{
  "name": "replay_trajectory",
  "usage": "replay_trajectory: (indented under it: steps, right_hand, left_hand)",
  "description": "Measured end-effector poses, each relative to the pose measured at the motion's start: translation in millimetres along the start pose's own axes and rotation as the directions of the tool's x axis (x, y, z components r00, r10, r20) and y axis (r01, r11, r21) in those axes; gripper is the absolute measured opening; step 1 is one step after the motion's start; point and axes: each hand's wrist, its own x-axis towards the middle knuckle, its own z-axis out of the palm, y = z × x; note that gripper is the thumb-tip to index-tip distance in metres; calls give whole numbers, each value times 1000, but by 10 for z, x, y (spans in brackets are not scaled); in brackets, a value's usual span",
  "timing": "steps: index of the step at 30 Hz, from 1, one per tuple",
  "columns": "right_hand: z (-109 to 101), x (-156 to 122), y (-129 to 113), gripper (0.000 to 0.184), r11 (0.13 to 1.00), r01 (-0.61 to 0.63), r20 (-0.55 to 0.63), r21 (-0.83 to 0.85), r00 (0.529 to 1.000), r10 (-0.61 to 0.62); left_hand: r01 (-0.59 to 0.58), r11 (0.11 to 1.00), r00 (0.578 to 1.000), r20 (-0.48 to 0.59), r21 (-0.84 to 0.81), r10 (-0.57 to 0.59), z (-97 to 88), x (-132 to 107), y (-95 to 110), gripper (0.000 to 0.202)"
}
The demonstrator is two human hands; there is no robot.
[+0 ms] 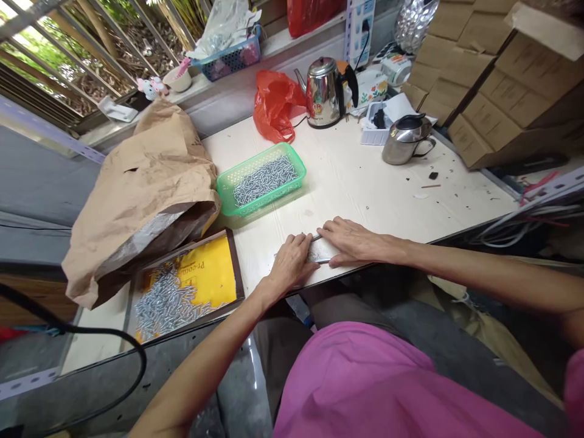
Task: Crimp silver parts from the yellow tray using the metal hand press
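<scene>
At the table's front edge lies a flat, silvery metal plate [319, 250], rimmed along its long sides. My left hand [292, 261] grips its left end, with the thumb along the near side. On the right end rests my right hand [350, 243], fingers curled over the far side and thumb at the near side. Both hands cover much of the plate, so its full shape is hidden. Beyond them a green plastic basket [262, 208] holds a heap of small silvery, screw-like metal pieces [267, 180]. To the left, more such pieces lie in a brown-rimmed tray [235, 264] with a yellow sheet.
A large brown paper sack [150, 170] leans over the tray's back. Along the far side stand a red plastic bag [276, 106], an electric kettle [323, 91] and a steel pot [404, 143]. Cardboard boxes [497, 91] are stacked at right; a black cable [104, 331] loops at lower left.
</scene>
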Motion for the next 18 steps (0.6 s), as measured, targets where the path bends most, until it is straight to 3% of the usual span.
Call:
replay_trajectory:
  steps: [3, 6, 11, 15, 18]
  right_hand:
    - [-53, -55, 6, 42, 999, -3, 20, 33, 1000, 3]
    - [-57, -65, 16, 35, 999, -8, -18, 49, 1000, 9]
    - [45, 50, 103, 14, 999, 25, -74, 37, 997, -22]
    - [140, 191, 177, 18, 1000, -3, -96, 28, 995, 5]
    - [108, 213, 272, 19, 995, 47, -104, 84, 994, -38]
  left_hand:
    - [-19, 999, 999, 35, 39, 17, -37, 56, -8, 54]
    - [-37, 999, 999, 38, 29, 35, -43, 79, 6, 41]
    - [20, 1000, 999, -28, -15, -21, 22, 152, -15, 20]
    - [53, 998, 995, -83, -38, -56, 48, 229, -48, 14]
    - [56, 998, 996, -71, -8, -56, 23, 224, -45, 13]
